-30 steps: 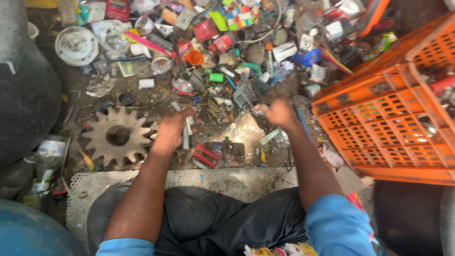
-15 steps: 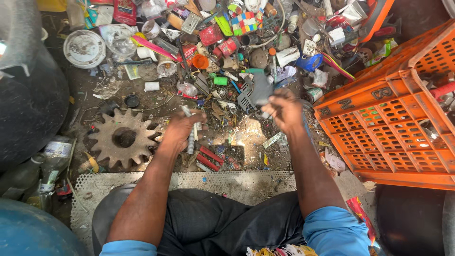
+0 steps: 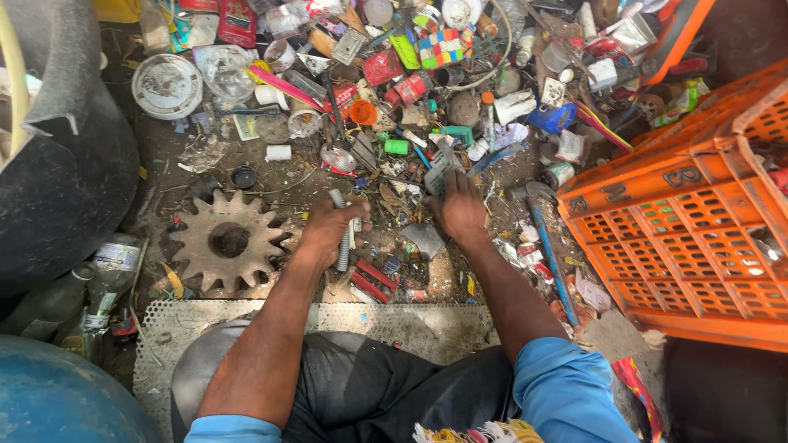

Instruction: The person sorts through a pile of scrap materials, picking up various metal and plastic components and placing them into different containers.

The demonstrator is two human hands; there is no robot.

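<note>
Head view, looking down at a dirt floor (image 3: 246,176) strewn with scrap. The left hand (image 3: 327,230) is clenched around a short grey ribbed tube (image 3: 341,242), which stands roughly upright in the fist with its ends showing above and below the fingers. The right hand (image 3: 460,209) lies palm down on the litter, fingers spread and released, fingertips touching a small grey grille-like piece (image 3: 442,168); whether it grips anything underneath cannot be told. Between the two hands and slightly nearer the person sits a dull grey metal shard (image 3: 424,239), and just below the left hand lie red flat bars (image 3: 371,279). A large rusty gear wheel (image 3: 228,240) with a round centre hole lies flat on the floor just left of the left hand, apart from it. An orange perforated plastic crate (image 3: 689,246) stands at the right edge of the floor, well apart from the right hand, with a long blue-handled tool (image 3: 548,246) lying between them. Toward the far edge the floor is heaped with mixed small scrap: a round white lid (image 3: 167,85), an orange cap (image 3: 363,111), a green cylinder (image 3: 396,147), a multicoloured cube (image 3: 442,47). A perforated metal sheet (image 3: 394,324) lies across the floor just in front of the person's lap.
</note>
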